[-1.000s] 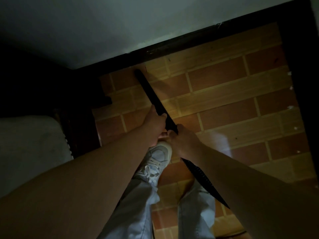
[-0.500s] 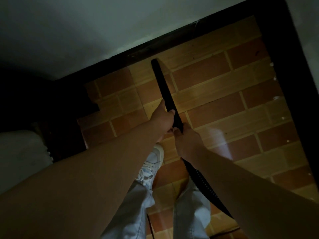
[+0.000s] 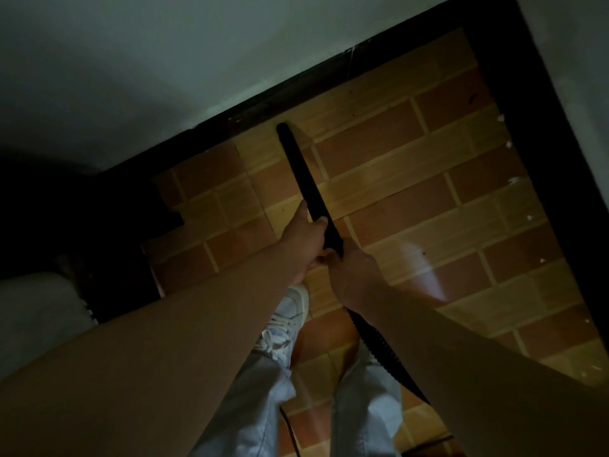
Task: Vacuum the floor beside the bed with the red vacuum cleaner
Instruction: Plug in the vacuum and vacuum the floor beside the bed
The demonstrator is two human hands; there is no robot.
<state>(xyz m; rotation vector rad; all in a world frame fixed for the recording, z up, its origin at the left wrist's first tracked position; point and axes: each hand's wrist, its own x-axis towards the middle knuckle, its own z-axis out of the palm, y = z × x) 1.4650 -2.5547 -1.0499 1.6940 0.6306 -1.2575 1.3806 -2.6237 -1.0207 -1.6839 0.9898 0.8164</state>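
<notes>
Two hands on one black wand (image 3: 306,179), in dim light. Far to the left of the left hand (image 3: 304,237), a pale corner of the bed (image 3: 29,311), with its dark frame (image 3: 115,265) between mattress and tiles. Nearer, the left hand wrapped round the wand of the vacuum cleaner, thumb along one side of the tube, fingers curled over the other. Beyond that hand, the wand slanting up and away, tip at the edge of the floor (image 3: 412,199), right by the dark skirting (image 3: 329,84) under the grey wall (image 3: 164,61). Just beneath the left hand, a white shoe (image 3: 291,311) and pale jeans (image 3: 257,407). Close behind the left, apparently touching it, the right hand (image 3: 354,275), fingers closed round the lower end of the same tube. Behind the right wrist, a ribbed black hose (image 3: 384,352) trailing back under the right forearm. To the right of both hands, brick-pattern tiles in orange and tan, with a bright patch of light just beside the right hand. Further right, a few white flecks (image 3: 512,180) on the tiles near a second dark strip of skirting.
</notes>
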